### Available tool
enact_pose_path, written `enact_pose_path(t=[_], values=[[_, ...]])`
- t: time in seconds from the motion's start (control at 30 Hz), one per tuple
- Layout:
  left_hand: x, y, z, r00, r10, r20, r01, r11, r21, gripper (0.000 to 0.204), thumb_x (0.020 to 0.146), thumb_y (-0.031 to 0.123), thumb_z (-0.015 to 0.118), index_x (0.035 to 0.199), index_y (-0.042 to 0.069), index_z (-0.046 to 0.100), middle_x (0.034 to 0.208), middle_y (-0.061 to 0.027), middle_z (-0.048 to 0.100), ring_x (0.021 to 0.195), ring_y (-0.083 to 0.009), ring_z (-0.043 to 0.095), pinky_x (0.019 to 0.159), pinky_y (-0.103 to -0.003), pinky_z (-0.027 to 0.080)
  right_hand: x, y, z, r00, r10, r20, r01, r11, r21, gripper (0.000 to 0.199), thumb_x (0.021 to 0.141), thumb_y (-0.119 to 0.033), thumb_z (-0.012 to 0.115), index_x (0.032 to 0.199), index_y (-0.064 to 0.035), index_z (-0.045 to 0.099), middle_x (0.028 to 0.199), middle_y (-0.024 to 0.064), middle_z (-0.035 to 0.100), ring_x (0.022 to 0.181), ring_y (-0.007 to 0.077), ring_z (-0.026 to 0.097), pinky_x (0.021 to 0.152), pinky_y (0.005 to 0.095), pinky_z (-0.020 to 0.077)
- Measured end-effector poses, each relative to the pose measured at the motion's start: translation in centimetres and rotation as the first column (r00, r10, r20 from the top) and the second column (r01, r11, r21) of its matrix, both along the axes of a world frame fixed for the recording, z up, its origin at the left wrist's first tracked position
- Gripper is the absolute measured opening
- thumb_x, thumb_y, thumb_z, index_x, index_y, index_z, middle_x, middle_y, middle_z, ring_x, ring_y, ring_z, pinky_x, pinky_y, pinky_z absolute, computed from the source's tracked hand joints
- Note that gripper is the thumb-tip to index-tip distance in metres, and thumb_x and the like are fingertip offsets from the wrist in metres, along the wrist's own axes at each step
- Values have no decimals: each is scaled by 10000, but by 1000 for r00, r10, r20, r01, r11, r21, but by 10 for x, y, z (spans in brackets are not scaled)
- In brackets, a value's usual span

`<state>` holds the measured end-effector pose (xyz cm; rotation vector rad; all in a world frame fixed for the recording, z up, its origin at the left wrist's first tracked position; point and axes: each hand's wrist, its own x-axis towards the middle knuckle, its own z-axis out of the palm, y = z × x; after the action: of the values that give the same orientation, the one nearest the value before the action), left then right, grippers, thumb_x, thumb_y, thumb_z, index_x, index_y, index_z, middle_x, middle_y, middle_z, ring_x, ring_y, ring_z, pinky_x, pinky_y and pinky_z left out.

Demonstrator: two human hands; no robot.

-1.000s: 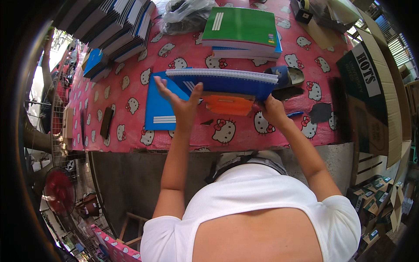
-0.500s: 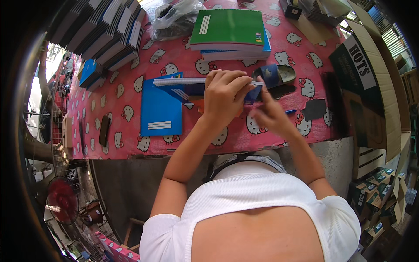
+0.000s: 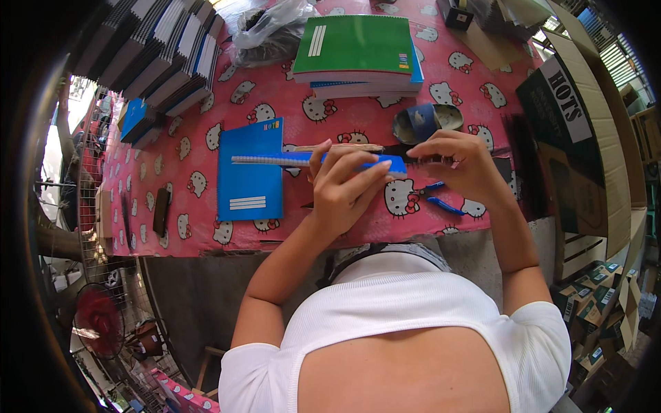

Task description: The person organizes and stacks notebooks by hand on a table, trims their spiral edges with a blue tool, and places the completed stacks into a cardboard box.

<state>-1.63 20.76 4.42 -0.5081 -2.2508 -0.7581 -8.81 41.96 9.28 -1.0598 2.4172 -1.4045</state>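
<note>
My left hand [image 3: 348, 182] grips a blue notebook [image 3: 275, 159], held tilted with its edge toward me above the table. At its right end, the fingers of my right hand [image 3: 458, 162] are curled in a pinch; something small and dark shows by the fingertips, too unclear to name. Below that hand lies a blue-handled tool [image 3: 444, 205] like pliers, its head partly hidden. Another blue notebook [image 3: 249, 182] lies flat to the left, partly under the held one. Behind my hands a flat brownish piece [image 3: 354, 148] is partly covered.
A green notebook [image 3: 354, 45] tops a stack at the back. Tall piles of spiral notebooks [image 3: 148, 48] stand at the far left, beside a plastic bag [image 3: 268, 34]. A blue sandal-like object [image 3: 427, 122] sits beyond my right hand. A cardboard box [image 3: 568, 131] borders the right edge.
The held notebook has tipped down and come nearer to me. My right hand has left its end and moved right, fingers curling. More of the blue-handled tool shows.
</note>
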Motion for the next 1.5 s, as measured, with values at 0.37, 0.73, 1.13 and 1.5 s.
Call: enact_pose_path(t=[0.37,0.73,1.13,1.5], values=[[15,0,-14,998,-35,-46,35,999,-11,282,643,138,782,922,150,739,798,13,627,792,-143,581,1024,-359,276,3,-5,-11,985,168,-28,-169,985,-30,266,610,46,753,843,-79,723,802,61,612,712,177,620,616,279,499],[0,4,-2,1000,12,5,-13,999,48,259,657,170,790,903,136,715,796,30,623,790,-142,575,1002,-365,267,18,-7,-2,987,100,-128,-79,984,160,172,717,-38,696,886,-59,671,788,102,613,724,292,621,633,361,492],[-22,-1,4,988,134,81,-137,990,39,208,639,162,792,828,127,714,799,-2,647,814,-171,584,947,-391,313,10,-17,-11,927,-190,-323,206,979,15,277,765,-66,648,1037,-86,597,876,76,589,771,287,609,639,381,488],[-21,1,-2,988,137,64,-140,989,42,222,633,198,781,832,137,703,807,14,645,815,-164,557,979,-412,283,14,-27,-5,890,-215,-402,235,972,0,158,789,-55,660,940,-51,614,875,83,602,704,265,607,603,331,476]])
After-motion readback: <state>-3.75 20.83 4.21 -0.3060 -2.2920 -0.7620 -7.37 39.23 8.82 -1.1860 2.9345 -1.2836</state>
